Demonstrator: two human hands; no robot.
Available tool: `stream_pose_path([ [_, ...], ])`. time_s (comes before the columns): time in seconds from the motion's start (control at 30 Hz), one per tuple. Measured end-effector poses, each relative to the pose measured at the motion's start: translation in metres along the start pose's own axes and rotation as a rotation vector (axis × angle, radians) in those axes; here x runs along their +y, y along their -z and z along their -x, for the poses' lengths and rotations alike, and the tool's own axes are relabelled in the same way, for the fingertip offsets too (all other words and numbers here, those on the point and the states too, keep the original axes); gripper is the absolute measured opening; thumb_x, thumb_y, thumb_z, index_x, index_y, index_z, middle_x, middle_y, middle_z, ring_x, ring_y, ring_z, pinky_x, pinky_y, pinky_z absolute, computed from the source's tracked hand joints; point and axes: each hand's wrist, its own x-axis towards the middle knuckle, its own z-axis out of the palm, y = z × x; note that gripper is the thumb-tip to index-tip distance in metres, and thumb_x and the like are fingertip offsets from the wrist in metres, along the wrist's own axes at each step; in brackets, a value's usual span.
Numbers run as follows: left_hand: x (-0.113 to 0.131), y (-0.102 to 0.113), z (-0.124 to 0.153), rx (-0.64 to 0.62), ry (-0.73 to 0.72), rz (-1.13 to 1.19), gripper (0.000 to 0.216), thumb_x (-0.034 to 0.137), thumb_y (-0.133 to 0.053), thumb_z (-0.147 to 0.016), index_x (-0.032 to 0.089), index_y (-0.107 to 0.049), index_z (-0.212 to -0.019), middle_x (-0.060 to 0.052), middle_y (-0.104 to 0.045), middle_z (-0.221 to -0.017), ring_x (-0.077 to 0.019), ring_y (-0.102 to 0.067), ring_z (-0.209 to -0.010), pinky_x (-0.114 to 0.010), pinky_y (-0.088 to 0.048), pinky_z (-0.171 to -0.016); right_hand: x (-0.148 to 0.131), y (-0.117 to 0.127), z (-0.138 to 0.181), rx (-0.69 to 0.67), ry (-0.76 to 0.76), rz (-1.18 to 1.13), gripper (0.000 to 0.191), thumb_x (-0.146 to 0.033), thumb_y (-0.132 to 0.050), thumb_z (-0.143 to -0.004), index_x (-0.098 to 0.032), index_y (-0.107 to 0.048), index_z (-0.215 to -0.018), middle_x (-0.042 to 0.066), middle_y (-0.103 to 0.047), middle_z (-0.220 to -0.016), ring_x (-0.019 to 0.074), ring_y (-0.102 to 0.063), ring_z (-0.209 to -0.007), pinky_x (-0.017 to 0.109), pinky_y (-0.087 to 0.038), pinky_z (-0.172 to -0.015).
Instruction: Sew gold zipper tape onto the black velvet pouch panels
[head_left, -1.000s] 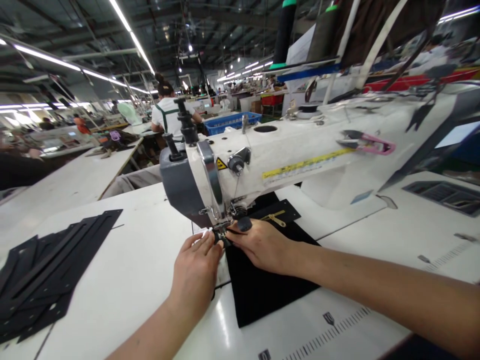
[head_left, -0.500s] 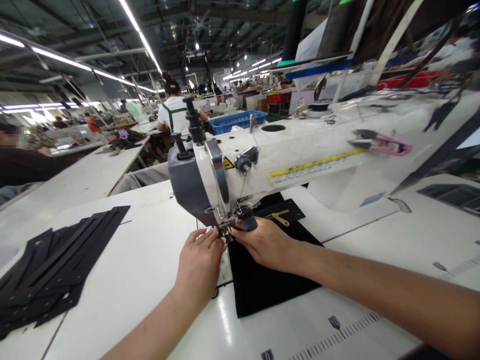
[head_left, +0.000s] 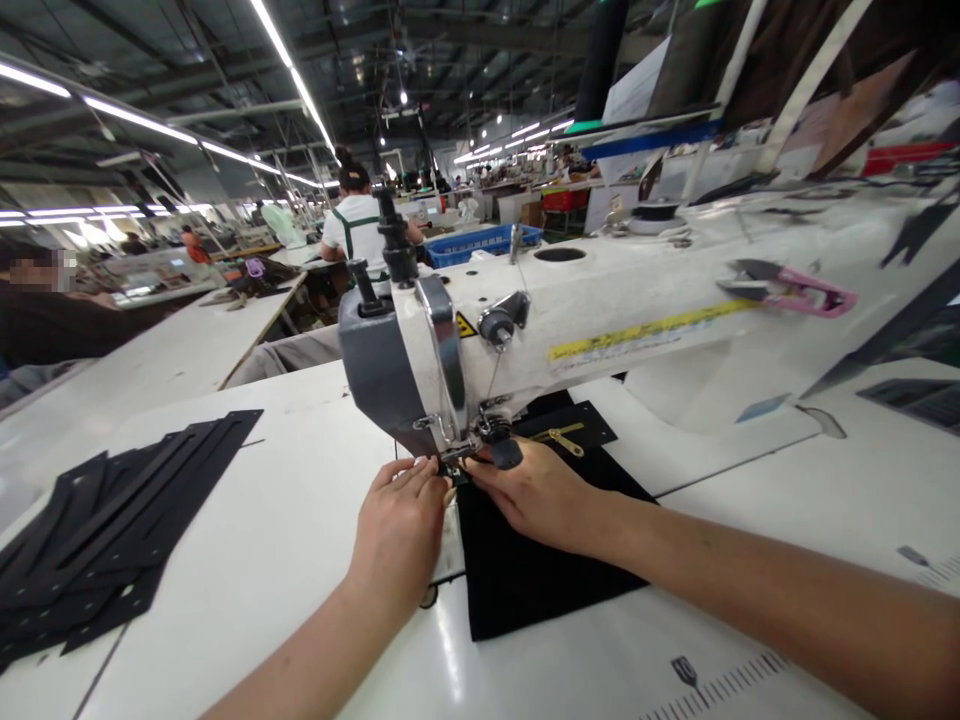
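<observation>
A black fabric panel [head_left: 525, 575] with a gold zipper pull [head_left: 561, 437] lies under the head of a white industrial sewing machine [head_left: 600, 320]. My left hand [head_left: 397, 525] rests on the table just left of the presser foot [head_left: 454, 462], fingers together and pressed against the panel's front edge. My right hand [head_left: 536, 495] lies flat on the panel to the right of the foot, fingertips pressing the fabric down at the needle. Where the fingertips meet the foot is partly hidden.
A stack of black cut strips [head_left: 97, 540] lies at the table's left. Pink-handled thread snips [head_left: 795, 290] rest on the machine arm. A ruler marking [head_left: 712, 685] runs along the near table edge. A person in white [head_left: 360, 235] sits at a farther table beside a blue crate [head_left: 480, 240].
Both hands stay at the presser foot, hardly shifting. The camera has drifted, so the machine and panel sit slightly further right and higher in view.
</observation>
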Motion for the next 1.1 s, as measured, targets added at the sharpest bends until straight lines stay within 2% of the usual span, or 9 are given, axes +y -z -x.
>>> stream_pose_path([
  [0.37,0.002,-0.001,0.006,0.028,0.021,0.068,0.019,0.013,-0.043,-0.086,0.014,-0.058,-0.075,-0.012,-0.068,-0.091,-0.0211,-0.065,-0.085,-0.039,-0.05,-0.081,-0.004,-0.001,0.004,0.005,-0.052,-0.086,0.019,-0.01,-0.043,-0.083,-0.016,-0.061,-0.087,0.009,-0.063,-0.098,0.0195,-0.057,-0.092,0.033,-0.045,-0.084],
  [0.47,0.001,-0.001,0.007,-0.01,0.072,0.121,0.017,0.013,-0.045,-0.085,0.014,-0.06,-0.076,-0.013,-0.068,-0.095,-0.0221,-0.063,-0.09,-0.041,-0.048,-0.084,-0.005,-0.004,0.003,-0.02,-0.08,-0.065,0.022,-0.01,-0.044,-0.082,-0.014,-0.06,-0.096,0.01,-0.063,-0.1,0.0201,-0.057,-0.092,0.035,-0.045,-0.086],
  [0.53,0.002,0.002,0.009,-0.035,0.119,0.186,0.017,0.014,-0.045,-0.084,0.015,-0.061,-0.079,-0.012,-0.066,-0.1,-0.0241,-0.062,-0.094,-0.044,-0.048,-0.084,-0.007,-0.004,0.004,-0.039,-0.148,0.008,0.024,-0.012,-0.046,-0.082,-0.011,-0.058,-0.102,0.012,-0.062,-0.102,0.023,-0.056,-0.097,0.042,-0.04,-0.092],
  [0.63,0.007,0.015,0.017,-0.066,0.283,0.394,0.018,0.016,-0.045,-0.083,0.017,-0.06,-0.091,-0.012,-0.064,-0.105,-0.0259,-0.06,-0.097,-0.046,-0.049,-0.081,-0.016,-0.001,0.014,-0.086,-0.257,0.142,0.035,-0.021,-0.049,-0.083,-0.004,-0.052,-0.114,0.019,-0.055,-0.116,0.0287,-0.047,-0.112,0.051,-0.03,-0.099],
  [0.77,0.022,0.042,0.031,-0.149,0.731,0.985,0.025,0.024,-0.047,-0.083,0.017,-0.053,-0.106,-0.013,-0.063,-0.104,-0.0237,-0.062,-0.091,-0.039,-0.054,-0.074,-0.041,0.013,0.043,-0.177,-0.285,0.202,0.051,-0.027,-0.047,-0.085,-0.003,-0.038,-0.129,0.019,-0.037,-0.135,0.0277,-0.03,-0.127,0.05,-0.026,-0.103],
  [0.83,0.032,0.055,0.033,-0.202,0.936,1.293,0.028,0.029,-0.05,-0.082,0.016,-0.052,-0.107,-0.016,-0.061,-0.109,-0.0248,-0.062,-0.094,-0.038,-0.054,-0.074,-0.056,0.021,0.058,-0.197,-0.285,0.211,0.053,-0.028,-0.045,-0.086,-0.004,-0.035,-0.132,0.018,-0.032,-0.138,0.0269,-0.026,-0.129,0.049,-0.027,-0.103],
  [0.9,0.042,0.063,0.031,-0.247,1.1,1.478,0.032,0.031,-0.054,-0.08,0.013,-0.051,-0.107,-0.017,-0.061,-0.107,-0.0247,-0.062,-0.093,-0.037,-0.053,-0.075,-0.071,0.028,0.07,-0.205,-0.286,0.205,0.054,-0.027,-0.045,-0.086,-0.005,-0.033,-0.134,0.017,-0.03,-0.139,0.027,-0.025,-0.129,0.05,-0.028,-0.103],
  [1.0,0.059,0.066,0.026,-0.354,1.215,1.455,0.038,0.03,-0.063,-0.074,0.011,-0.051,-0.104,-0.008,-0.066,-0.078,-0.0166,-0.063,-0.066,-0.026,-0.05,-0.055,-0.089,0.035,0.082,-0.222,-0.272,0.196,0.055,-0.028,-0.044,-0.086,-0.005,-0.032,-0.134,0.016,-0.029,-0.14,0.0275,-0.026,-0.129,0.05,-0.03,-0.102],
  [1.1,0.071,0.062,0.023,-0.416,1.158,1.291,0.041,0.024,-0.07,-0.063,0.011,-0.051,-0.097,0.005,-0.055,-0.053,-0.008,-0.046,-0.041,-0.019,-0.035,-0.039,-0.1,0.038,0.089,-0.245,-0.239,0.223,0.053,-0.03,-0.042,-0.087,-0.004,-0.034,-0.133,0.016,-0.029,-0.139,0.0276,-0.026,-0.129,0.05,-0.032,-0.101],
])
